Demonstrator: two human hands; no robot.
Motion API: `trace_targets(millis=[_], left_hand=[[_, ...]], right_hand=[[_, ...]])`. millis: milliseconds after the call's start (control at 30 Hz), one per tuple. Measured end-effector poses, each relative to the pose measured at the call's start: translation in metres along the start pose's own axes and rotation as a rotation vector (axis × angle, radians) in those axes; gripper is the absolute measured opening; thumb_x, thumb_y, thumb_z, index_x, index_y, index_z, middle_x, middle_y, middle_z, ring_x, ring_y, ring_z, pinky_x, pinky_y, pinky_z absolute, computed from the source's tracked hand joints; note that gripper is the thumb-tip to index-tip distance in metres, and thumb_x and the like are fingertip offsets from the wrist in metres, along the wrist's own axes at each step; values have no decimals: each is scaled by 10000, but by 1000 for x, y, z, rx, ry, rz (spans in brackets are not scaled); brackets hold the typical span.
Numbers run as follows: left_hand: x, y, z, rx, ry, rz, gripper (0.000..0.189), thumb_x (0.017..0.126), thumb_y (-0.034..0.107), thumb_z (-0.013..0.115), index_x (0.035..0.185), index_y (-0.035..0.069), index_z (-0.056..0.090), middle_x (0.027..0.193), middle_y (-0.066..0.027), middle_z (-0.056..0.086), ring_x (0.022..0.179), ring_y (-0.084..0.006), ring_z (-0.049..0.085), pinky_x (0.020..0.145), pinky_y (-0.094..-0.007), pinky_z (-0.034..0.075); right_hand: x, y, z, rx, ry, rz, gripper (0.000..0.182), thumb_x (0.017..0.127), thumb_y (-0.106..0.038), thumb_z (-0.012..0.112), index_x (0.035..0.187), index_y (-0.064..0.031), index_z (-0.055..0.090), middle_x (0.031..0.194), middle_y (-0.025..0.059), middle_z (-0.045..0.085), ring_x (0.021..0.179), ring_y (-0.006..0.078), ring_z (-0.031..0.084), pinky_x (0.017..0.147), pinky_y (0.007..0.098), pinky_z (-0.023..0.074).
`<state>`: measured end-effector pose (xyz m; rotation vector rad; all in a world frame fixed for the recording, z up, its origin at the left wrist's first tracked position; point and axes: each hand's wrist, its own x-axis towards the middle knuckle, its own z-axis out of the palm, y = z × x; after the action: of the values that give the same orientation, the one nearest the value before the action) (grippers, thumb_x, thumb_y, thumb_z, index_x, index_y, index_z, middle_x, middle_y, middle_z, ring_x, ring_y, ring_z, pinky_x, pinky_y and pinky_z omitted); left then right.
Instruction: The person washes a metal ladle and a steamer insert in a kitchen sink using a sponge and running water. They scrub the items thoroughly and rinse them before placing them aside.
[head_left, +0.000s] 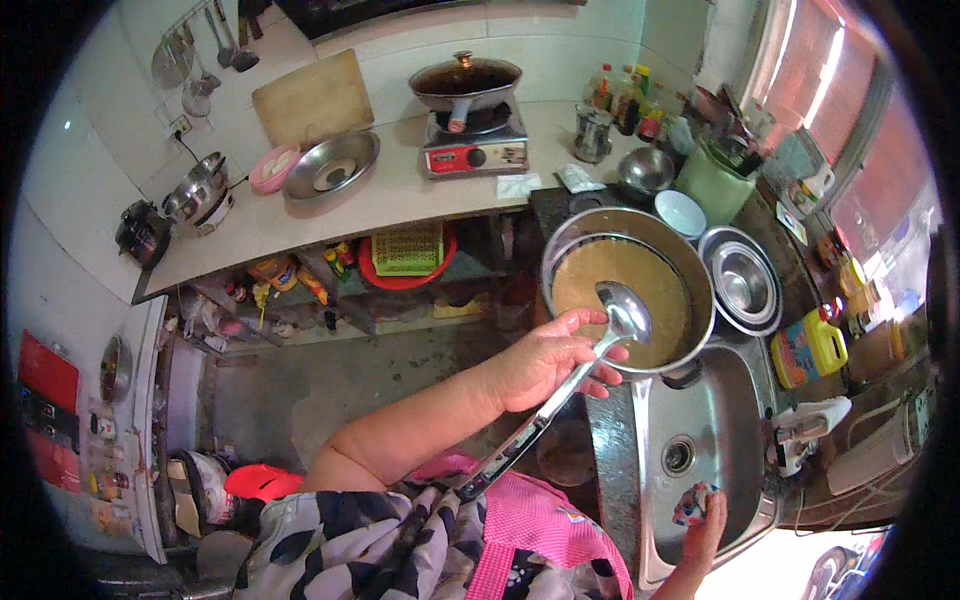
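My left hand (551, 360) grips a stainless steel ladle (626, 313) near its bowl, and the dark-ended handle slants back towards my body. Under the ladle's bowl is a large metal pot (694, 251) of cloudy, tan liquid (581, 274); the ladle appears to be above the liquid. Over the near part of the stainless steel sink (731, 405), my right hand (705, 529) holds a crumpled multicoloured cloth or scrubber (694, 504). The sink's drain (679, 455) shows just beyond that hand.
Beside the pot stand nested metal bowls (742, 281), a white bowl (680, 214) and a green utensil container (716, 184). A yellow jug (810, 341) is right of the sink. On the back counter, a lidded pan (465, 82) sits on a portable stove (476, 154), near a metal basin (360, 154).
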<state>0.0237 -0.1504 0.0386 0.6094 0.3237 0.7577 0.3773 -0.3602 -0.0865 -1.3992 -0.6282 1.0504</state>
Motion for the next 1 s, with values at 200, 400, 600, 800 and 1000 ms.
trace_targets(millis=[200, 400, 600, 800, 1000], left_hand=[[-71, 81, -84, 21, 65, 95, 436, 822, 44, 510, 1241, -14, 403, 1166, -164, 536, 958, -255, 600, 820, -353, 515], [-198, 157, -166, 27, 371, 345, 508, 799, -3, 512, 1290, 14, 386, 1159, -141, 545, 967, -218, 589, 831, -335, 513], [-295, 211, -228, -29, 678, 591, 305, 876, 77, 530, 1178, 66, 488, 1002, -73, 579, 889, -173, 589, 748, -337, 536], [-332, 254, -278, -89, 729, 660, 287, 889, 81, 504, 1176, 78, 486, 1004, -73, 569, 755, -141, 564, 684, -327, 528], [-336, 325, -326, -56, 854, 620, 260, 894, 118, 504, 1148, 64, 496, 978, -59, 566, 732, -132, 555, 654, -320, 525]], right_hand=[[-2, -78, 177, -247, -279, -216, 382, 790, -329, 624, 1024, -34, 564, 961, 36, 543, 775, 122, 542, 550, 217, 448], [43, -88, 419, -343, -606, -242, 254, 845, -225, 580, 1026, -47, 576, 930, 28, 574, 796, 104, 548, 616, 224, 453], [101, -59, 608, -367, -922, -151, 328, 887, -350, 543, 1028, -54, 562, 868, 2, 567, 756, 82, 509, 623, 233, 431], [138, -29, 756, -350, -925, -145, 356, 884, -396, 535, 1003, -64, 581, 789, 16, 578, 643, 93, 517, 506, 228, 394], [132, 4, 848, -612, -1226, -83, 228, 854, -286, 573, 936, -75, 592, 755, 29, 594, 625, 131, 541, 541, 239, 440]])
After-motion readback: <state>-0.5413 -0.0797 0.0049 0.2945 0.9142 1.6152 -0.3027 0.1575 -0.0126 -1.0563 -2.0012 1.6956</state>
